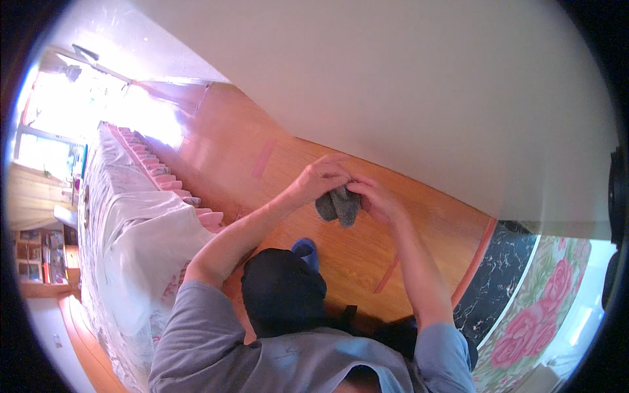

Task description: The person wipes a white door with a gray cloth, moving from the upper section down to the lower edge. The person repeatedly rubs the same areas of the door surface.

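A pair of dark grey socks [344, 207] hangs in the air in front of me, toes pointing down toward my body. My left hand [324, 178] pinches the upper end of the socks from the left. From the right, my right hand [377, 199] grips the same upper end, its fingertips close to those of the left. The fingers partly hide the cuffs. Below, a blue slipper [306, 252] shows on my foot beside my bent, black-clothed knee [284, 292].
To the left stands a bed [142, 236] with pale covers and a pink ruffled edge. Wood-look flooring [344, 260] lies beneath me. A plain wall [393, 88] rises ahead. At right are a black marbled strip [496, 275] and a rose-patterned mat [535, 314]. A shelf [42, 258] stands far left.
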Available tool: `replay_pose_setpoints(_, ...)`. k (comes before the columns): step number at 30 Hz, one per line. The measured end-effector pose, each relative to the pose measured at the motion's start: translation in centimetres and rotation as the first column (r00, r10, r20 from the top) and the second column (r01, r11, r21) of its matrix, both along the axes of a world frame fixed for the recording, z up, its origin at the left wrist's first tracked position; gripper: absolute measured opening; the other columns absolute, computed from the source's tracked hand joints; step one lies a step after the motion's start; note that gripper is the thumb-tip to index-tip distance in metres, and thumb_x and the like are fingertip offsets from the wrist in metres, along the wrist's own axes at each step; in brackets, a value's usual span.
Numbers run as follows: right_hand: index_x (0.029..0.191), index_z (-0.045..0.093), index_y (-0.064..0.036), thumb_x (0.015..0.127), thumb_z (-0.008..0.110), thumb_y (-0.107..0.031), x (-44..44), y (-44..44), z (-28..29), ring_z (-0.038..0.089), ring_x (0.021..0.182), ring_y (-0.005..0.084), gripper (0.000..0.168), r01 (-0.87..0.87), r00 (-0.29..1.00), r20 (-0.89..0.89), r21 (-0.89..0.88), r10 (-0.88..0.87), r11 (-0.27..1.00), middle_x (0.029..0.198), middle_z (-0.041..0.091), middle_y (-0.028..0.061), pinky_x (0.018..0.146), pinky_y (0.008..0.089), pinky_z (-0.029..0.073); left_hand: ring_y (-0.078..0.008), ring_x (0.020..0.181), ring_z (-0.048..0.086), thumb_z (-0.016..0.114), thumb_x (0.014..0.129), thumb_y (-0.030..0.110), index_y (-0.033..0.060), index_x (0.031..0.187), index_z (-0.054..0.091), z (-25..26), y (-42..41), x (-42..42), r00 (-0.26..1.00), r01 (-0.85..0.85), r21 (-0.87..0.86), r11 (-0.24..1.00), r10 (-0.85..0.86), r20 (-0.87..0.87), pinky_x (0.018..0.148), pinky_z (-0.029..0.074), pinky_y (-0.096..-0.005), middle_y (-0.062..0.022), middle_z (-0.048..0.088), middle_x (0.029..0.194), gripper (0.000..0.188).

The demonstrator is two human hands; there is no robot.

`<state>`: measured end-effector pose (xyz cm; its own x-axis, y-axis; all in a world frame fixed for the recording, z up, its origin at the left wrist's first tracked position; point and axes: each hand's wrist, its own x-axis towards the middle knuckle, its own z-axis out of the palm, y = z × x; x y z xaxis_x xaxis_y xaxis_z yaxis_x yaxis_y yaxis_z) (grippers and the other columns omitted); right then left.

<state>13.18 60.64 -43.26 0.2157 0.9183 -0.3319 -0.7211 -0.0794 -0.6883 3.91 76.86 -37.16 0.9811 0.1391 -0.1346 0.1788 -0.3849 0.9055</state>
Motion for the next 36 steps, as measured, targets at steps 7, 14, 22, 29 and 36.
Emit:
replay_pose_setpoints(7,0.118,0.052,-0.006,0.087,0.057,-0.025,-2.3,0.1,-1.5,0.055,0.101,0.0178,0.036,0.082,0.984,-0.158,0.004,-0.08,0.997,0.11,0.058,0.0062,0.087,0.0367,0.045,-0.0231,0.116,0.048,0.062,0.082,0.011,0.0053,0.102,0.066,-3.8,-0.6,-1.8,0.998,-0.049,-0.09,0.995,0.052,0.037,0.095,0.04,-0.0328,-0.0138,0.05,0.125,0.021)
replay_pose_setpoints(14,0.107,0.056,-0.004,0.09,0.052,-0.023,-2.6,1.3,-3.2,0.056,0.098,0.0189,0.026,0.098,0.944,-0.319,0.006,-0.091,0.995,0.104,0.059,0.0063,0.087,0.0372,0.045,-0.0214,0.119,0.046,0.056,0.086,0.012,0.0053,0.111,0.062,-4.5,0.8,-2.1,0.997,0.039,-0.107,0.994,-0.045,-0.058,0.098,0.037,-0.0313,-0.0109,0.049,0.129,0.027)
replay_pose_setpoints(22,0.106,0.06,-0.003,0.088,0.056,-0.022,-1.6,2.2,-1.5,0.056,0.097,0.0178,0.026,0.134,0.958,-0.255,-0.007,-0.131,0.991,0.103,0.061,0.0069,0.087,0.0342,0.043,-0.0172,0.114,0.048,0.054,0.089,0.017,0.0076,0.129,0.047,-3.1,1.1,-2.7,0.982,-0.143,-0.566,0.812,0.043,-0.186,0.097,0.037,-0.029,-0.0095,0.051,0.126,0.041)
replay_pose_setpoints(29,0.1,0.06,-0.006,0.087,0.058,-0.021,-1.5,3.0,-2.7,0.055,0.094,0.0145,0.02,0.248,0.947,-0.203,-0.026,-0.248,0.968,0.098,0.06,0.0038,0.083,0.0306,0.044,-0.0211,0.108,0.052,0.059,0.081,0.01,0.0072,0.129,0.044,-3.6,0.2,-3.9,0.978,-0.167,0.12,0.979,0.18,-0.107,0.092,0.043,-0.0312,-0.0098,0.056,0.115,0.05)
replay_pose_setpoints(36,0.105,0.061,-0.005,0.086,0.06,-0.021,0.4,2.3,-0.5,0.051,0.106,0.0114,0.025,0.299,0.954,0.073,-0.161,-0.291,0.941,0.115,0.058,0.0032,0.089,0.031,0.04,-0.0292,0.09,0.062,0.054,0.075,-0.001,0.0031,0.118,0.049,-11.3,8.5,-4.5,0.822,-0.568,-0.458,0.684,0.452,-0.346,0.072,0.055,-0.0402,-0.0139,0.061,0.1,0.043)
